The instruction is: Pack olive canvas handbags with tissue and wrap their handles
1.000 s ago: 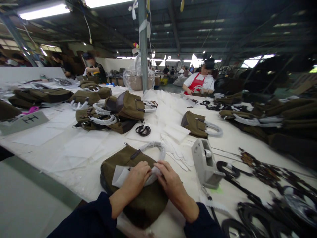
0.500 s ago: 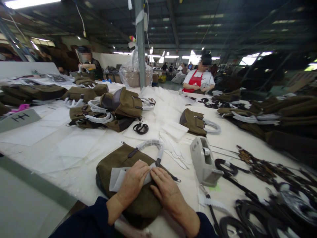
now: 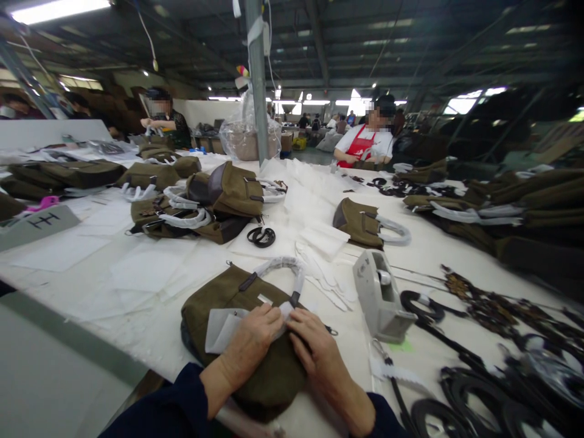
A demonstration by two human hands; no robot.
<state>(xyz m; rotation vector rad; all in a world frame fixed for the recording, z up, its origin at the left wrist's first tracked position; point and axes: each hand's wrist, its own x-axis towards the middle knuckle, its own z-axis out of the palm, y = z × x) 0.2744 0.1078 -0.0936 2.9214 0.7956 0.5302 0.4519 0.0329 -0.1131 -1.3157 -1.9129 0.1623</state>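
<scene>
Since a moment ago both hands have slid a little toward 12 o'clock along the olive bag (image 3: 237, 304) lying at 6 o'clock on the table (image 3: 150, 267), the left hand (image 3: 253, 340) and right hand (image 3: 314, 350) pinching white wrapping paper (image 3: 223, 325) at the handle (image 3: 285, 267) base, so the wrapping seems nearly closed.

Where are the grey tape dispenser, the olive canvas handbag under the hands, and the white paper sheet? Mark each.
grey tape dispenser (image 3: 381, 298), head view, side wall.
olive canvas handbag (image 3: 219, 292), head view, upper panel.
white paper sheet (image 3: 219, 328), head view, left part.
</scene>
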